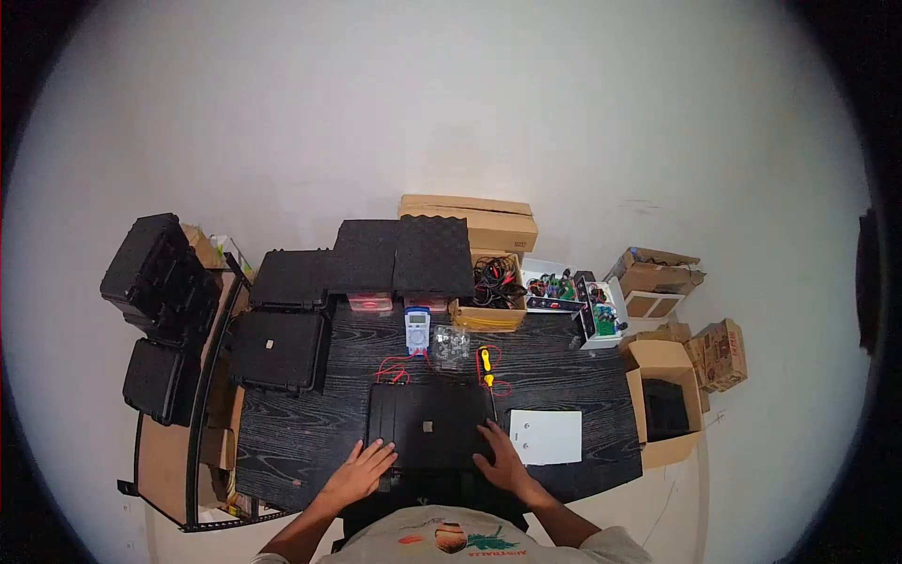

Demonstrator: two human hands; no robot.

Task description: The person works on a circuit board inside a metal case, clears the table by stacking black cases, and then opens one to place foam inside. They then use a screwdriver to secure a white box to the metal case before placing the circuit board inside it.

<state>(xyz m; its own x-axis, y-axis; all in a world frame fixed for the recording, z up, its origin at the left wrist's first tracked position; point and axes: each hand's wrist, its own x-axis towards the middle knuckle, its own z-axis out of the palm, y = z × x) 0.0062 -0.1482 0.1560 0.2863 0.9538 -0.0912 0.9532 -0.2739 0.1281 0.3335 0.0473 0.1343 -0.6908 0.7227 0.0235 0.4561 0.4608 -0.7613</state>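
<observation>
A closed black case point(428, 414) with a small light label on its lid lies at the near edge of the dark wood-grain table point(352, 334). At its left front corner rests my left hand point(359, 475), fingers spread and holding nothing. My right hand point(503, 459) touches the case's right side, its fingers apart and nothing in them. Just beyond the case are a blue-and-white multimeter point(418, 331) with red leads, a clear bag of small parts point(452, 347) and a yellow-handled screwdriver point(486, 367). A white panel point(547, 437) lies right of my right hand.
More black cases point(279, 350) stand at the left. Dark foam sheets point(432, 256), a cardboard box of cables point(489, 318) and white trays with circuit boards point(601, 310) line the far edge. An open carton point(667, 362) stands beyond the right edge.
</observation>
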